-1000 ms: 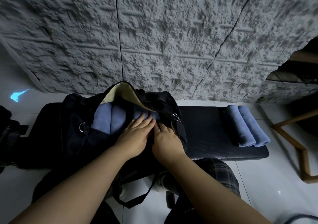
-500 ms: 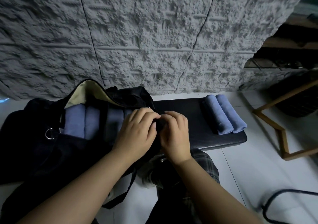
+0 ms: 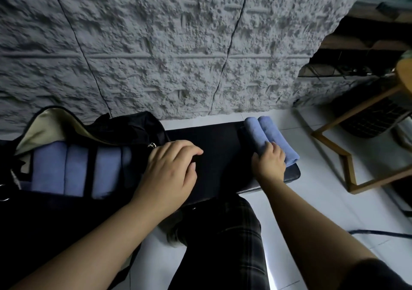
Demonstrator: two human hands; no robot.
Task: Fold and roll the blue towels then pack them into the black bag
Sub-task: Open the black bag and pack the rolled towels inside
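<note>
Towels (image 3: 73, 171), rolled and blue, lie packed in the open black bag (image 3: 124, 129) on the counter (image 3: 218, 147). Your left hand (image 3: 171, 169) rests on the bag's end, fingers loosely curved. Your right hand (image 3: 270, 162) grips the nearer of two rolls (image 3: 267, 131) at the counter's right end.

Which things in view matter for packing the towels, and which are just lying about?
Part of the job:
- black bag, open on the bench
- rolled towels in the bag
- two rolled towels on the bench, right hand gripping the nearer one
- left hand resting on the bag's end

Just lying about:
- wooden frame
- dark cable on the floor
- black bench, the work surface only
</note>
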